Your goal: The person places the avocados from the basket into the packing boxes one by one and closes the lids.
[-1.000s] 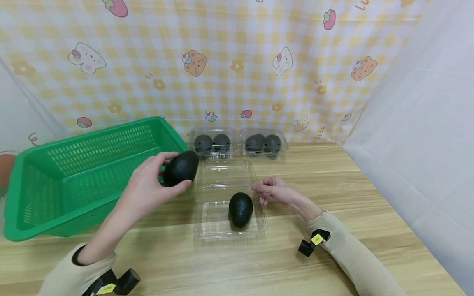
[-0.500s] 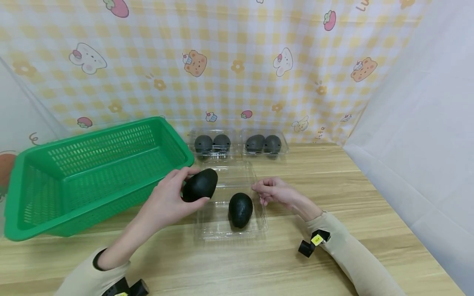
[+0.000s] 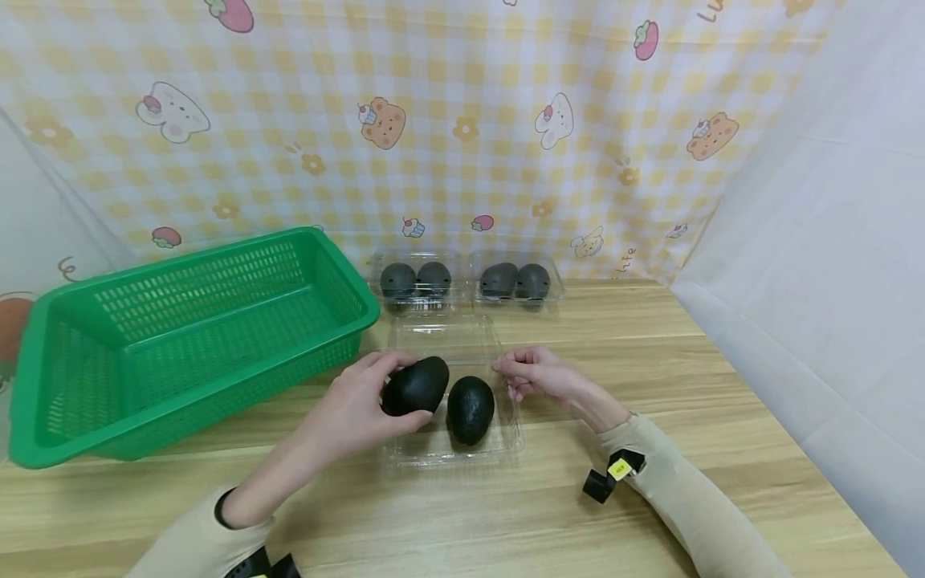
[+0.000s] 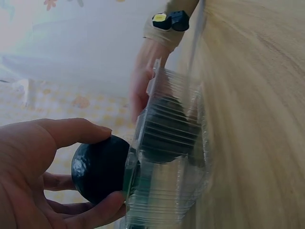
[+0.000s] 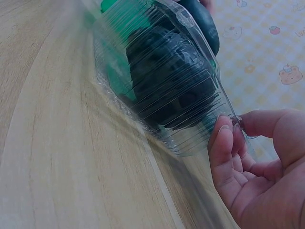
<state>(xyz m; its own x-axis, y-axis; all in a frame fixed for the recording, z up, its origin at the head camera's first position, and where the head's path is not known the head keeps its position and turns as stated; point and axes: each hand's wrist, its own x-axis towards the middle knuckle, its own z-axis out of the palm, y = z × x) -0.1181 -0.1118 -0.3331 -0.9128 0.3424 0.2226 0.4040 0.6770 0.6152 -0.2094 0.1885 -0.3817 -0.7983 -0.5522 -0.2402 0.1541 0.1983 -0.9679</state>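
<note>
My left hand point(image 3: 359, 401) grips a dark avocado point(image 3: 417, 386) between thumb and fingers, at the left side of an open clear plastic clamshell box point(image 3: 426, 456). In the left wrist view that avocado point(image 4: 99, 168) is right at the box's rim. A second avocado point(image 3: 470, 410) lies in the right half of the box, seen through the ribbed wall in the right wrist view. My right hand point(image 3: 542, 374) pinches the box's right edge between thumb and fingertips. The raised lid point(image 3: 442, 340) lies folded back behind the tray part.
A green slotted basket point(image 3: 217, 321) stands at the left. At the back, two clear boxes hold pairs of avocados, one on the left point(image 3: 416, 282) and one on the right point(image 3: 515, 282). Behind them hangs a checked curtain point(image 3: 462, 177). Everything rests on a wooden table point(image 3: 650, 353).
My left hand has carried its avocado rightward and down, from beside the basket to the left half of the open box. The right hand has kept its hold on the edge.
</note>
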